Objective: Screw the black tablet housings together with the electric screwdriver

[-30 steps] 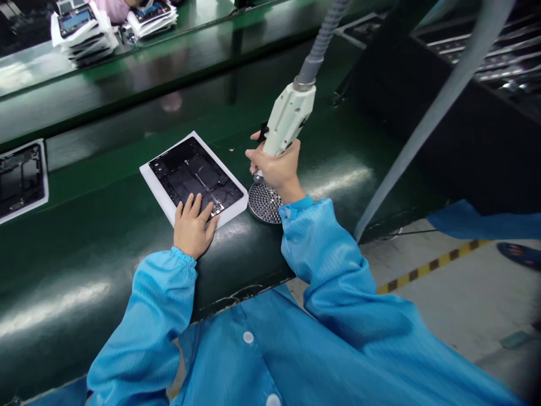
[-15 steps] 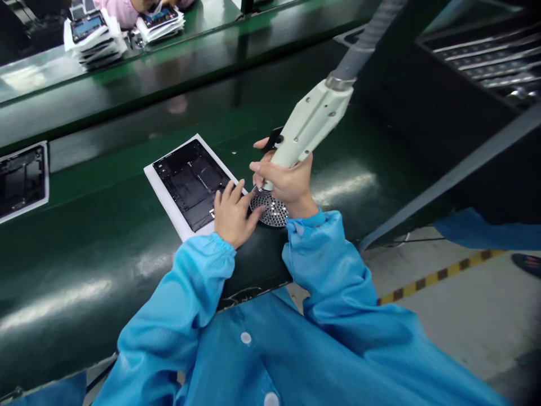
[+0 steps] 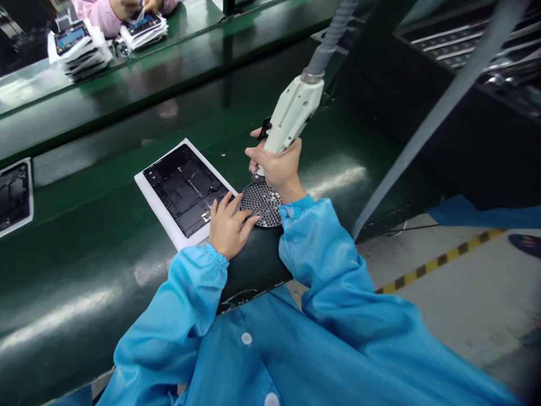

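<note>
My right hand [image 3: 282, 166] is wrapped round a pale electric screwdriver [image 3: 296, 110], which leans with its cable end up and away. Its lower tip is over the far edge of a round metal plate full of small holes [image 3: 262, 206]; whether it touches the plate I cannot tell. My left hand [image 3: 230, 225] lies with fingers spread, the fingertips at the near right corner of a black tablet housing [image 3: 186, 189] and the thumb by the holed plate. Under the housing is a white sheet [image 3: 158, 211], flat on the green bench [image 3: 105, 237].
Another black housing [image 3: 14, 194] lies at the left edge. Across a raised ledge [image 3: 177, 84], a person's hands [image 3: 135, 7] in pink sleeves work beside stacked tablets [image 3: 78, 48]. A grey strap [image 3: 426, 124] crosses the right side, in front of a dark rack [image 3: 473, 51].
My right hand has moved slightly up and left with the screwdriver, baring more of the holed plate. My left hand stays at the housing's corner. The whole view has shifted a little.
</note>
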{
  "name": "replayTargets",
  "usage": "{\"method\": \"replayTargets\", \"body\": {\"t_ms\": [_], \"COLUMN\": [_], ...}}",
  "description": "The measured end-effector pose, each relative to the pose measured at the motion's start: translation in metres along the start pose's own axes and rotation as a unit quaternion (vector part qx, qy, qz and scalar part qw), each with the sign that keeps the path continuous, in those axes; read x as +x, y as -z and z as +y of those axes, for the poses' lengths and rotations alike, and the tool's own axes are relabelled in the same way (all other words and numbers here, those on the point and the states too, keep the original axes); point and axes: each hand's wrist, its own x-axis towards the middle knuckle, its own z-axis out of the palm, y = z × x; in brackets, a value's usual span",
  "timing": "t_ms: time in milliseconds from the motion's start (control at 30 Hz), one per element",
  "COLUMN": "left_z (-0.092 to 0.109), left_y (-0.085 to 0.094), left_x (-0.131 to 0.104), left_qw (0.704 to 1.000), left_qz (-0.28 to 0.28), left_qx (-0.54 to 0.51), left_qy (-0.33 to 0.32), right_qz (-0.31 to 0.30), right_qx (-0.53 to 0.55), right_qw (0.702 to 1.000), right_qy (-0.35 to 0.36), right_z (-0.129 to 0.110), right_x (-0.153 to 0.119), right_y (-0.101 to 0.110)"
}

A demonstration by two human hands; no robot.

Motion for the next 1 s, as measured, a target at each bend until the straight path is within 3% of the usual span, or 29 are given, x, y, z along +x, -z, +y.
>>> {"method": "replayTargets", "body": {"t_ms": [167,400,1000], "left_z": [-0.026,-0.068,-0.068], "left_y": [0.022,0.045,0.045], "left_x": [-0.022,-0.041,-0.043], "left_qw": [0.999,0.994,0.993], "left_qz": [0.028,0.028,0.013], "left_qx": [0.037,0.081,0.083], "left_qy": [0.0,0.072,0.08], "right_qz": [-0.014,-0.023,-0.027], "right_qx": [-0.017,-0.025,-0.029], "right_qw": [1.0,0.999,0.999], "right_qy": [-0.013,-0.019,0.009], "right_z": [0.002,0.006,0.005], "right_x": [0.0,0.001,-0.002], "right_y": [0.001,0.003,0.004]}}
